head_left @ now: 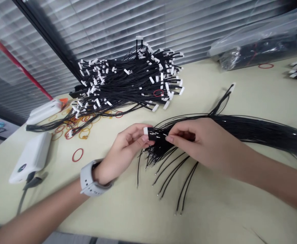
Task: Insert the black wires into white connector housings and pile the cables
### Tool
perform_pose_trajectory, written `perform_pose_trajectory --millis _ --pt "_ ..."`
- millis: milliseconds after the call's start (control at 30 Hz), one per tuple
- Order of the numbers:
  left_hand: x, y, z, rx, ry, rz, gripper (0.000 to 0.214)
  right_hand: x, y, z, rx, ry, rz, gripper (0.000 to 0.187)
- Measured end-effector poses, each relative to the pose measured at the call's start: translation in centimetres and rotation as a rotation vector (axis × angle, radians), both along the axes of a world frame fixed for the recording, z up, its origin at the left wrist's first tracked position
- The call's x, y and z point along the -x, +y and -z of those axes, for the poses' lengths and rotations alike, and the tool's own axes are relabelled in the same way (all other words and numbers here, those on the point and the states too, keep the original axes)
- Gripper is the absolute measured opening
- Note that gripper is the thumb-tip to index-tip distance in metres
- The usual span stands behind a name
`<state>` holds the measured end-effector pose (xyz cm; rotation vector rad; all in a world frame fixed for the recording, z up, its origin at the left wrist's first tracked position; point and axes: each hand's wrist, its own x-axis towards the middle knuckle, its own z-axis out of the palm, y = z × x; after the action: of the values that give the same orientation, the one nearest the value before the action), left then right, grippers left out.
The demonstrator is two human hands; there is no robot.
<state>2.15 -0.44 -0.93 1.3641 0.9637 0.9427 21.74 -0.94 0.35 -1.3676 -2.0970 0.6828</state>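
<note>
My left hand point(125, 149) pinches a small white plastic connector point(145, 130) at the end of a tight bunch of black wires. My right hand point(196, 142) grips that bunch just beside the connector, its fingers wrapped over the wires. A long bundle of black wires point(260, 134) runs from under my right hand off to the right. Loose wire ends point(174, 179) with small metal tips fan out toward me across the table. Behind my hands lies a large heap of black wires with white connectors point(130, 81).
The pale table point(227, 206) holds scattered red and orange rubber bands point(77, 155) and several white boxes, including a corded white power bank point(30, 157). A plastic bag of dark wires point(255, 47) lies at the back right, below slatted blinds point(138, 20). A red pole point(18, 64) leans at the left.
</note>
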Motion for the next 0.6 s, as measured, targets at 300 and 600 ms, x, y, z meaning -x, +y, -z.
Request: perform_pose_trajectory --millis 300,600 --pt "0.04 0.07 0.13 0.107 -0.027 0.004 0.016 0.07 -0.28 0.02 -0.071 -0.05 0.002 0.019" --pt "0.01 0.01 0.01 0.143 -0.064 0.0 0.015 -0.06 -0.24 0.01 -0.162 -0.076 -0.026 0.016"
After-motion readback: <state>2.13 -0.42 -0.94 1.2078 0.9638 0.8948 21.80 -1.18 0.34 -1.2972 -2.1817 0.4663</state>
